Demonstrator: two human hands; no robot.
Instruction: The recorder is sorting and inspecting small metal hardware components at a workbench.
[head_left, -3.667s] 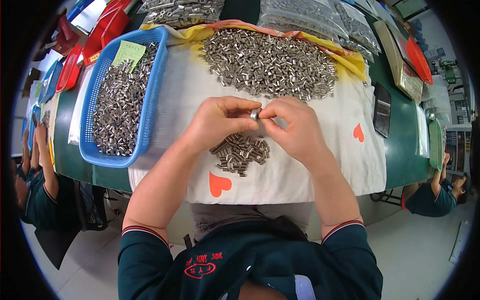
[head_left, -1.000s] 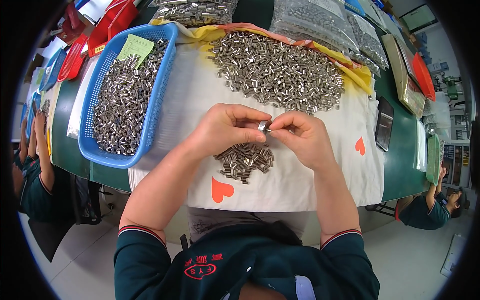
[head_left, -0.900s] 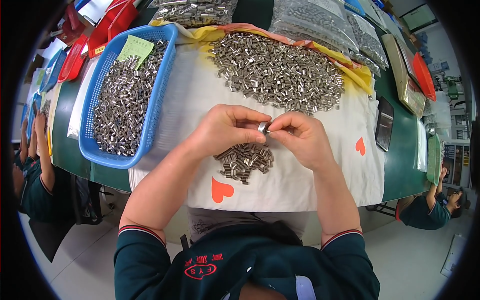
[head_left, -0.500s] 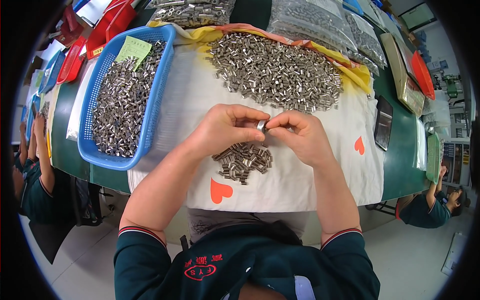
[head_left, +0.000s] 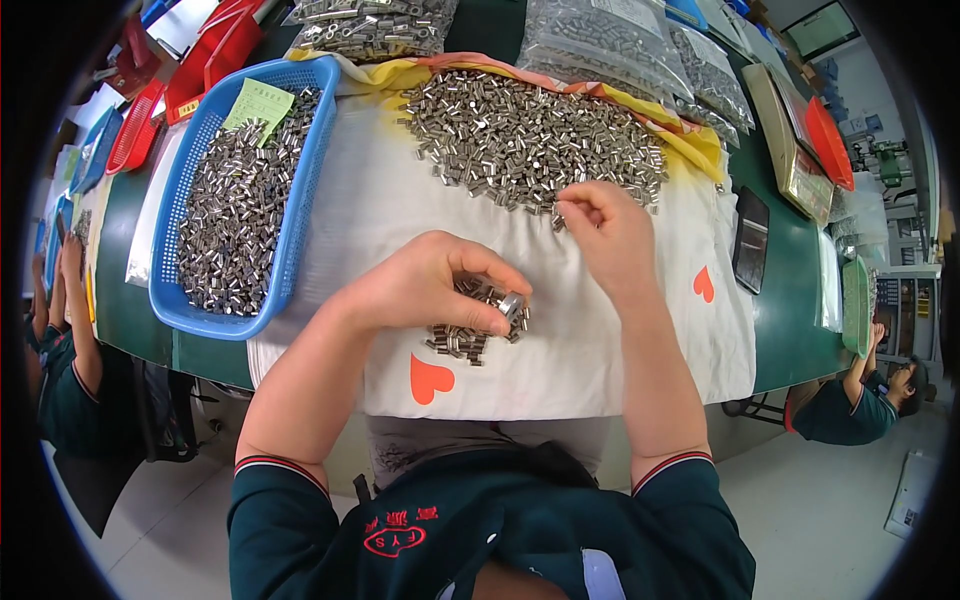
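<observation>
My left hand (head_left: 440, 285) hovers over a small pile of short metal cylinders (head_left: 460, 342) and pinches a thick silver ring (head_left: 511, 304) between thumb and fingers. Farther off and to the right, my right hand (head_left: 605, 235) is closed at the near edge of a large heap of the same shiny cylinders (head_left: 530, 140). A small metal cylinder (head_left: 558, 223) shows at its thumb and fingertips. Both piles lie on a white cloth (head_left: 550, 370) printed with red hearts.
On the left stands a blue basket (head_left: 318, 190) full of cylinders with a green paper slip (head_left: 258, 105). Clear bags of metal parts (head_left: 600, 50) lie behind the heap. A dark phone (head_left: 752, 240) rests at right. Other people sit at both sides.
My hands were together at the ring and are now apart. The left lowered with the ring toward the small pile; the right moved away to the large heap's edge.
</observation>
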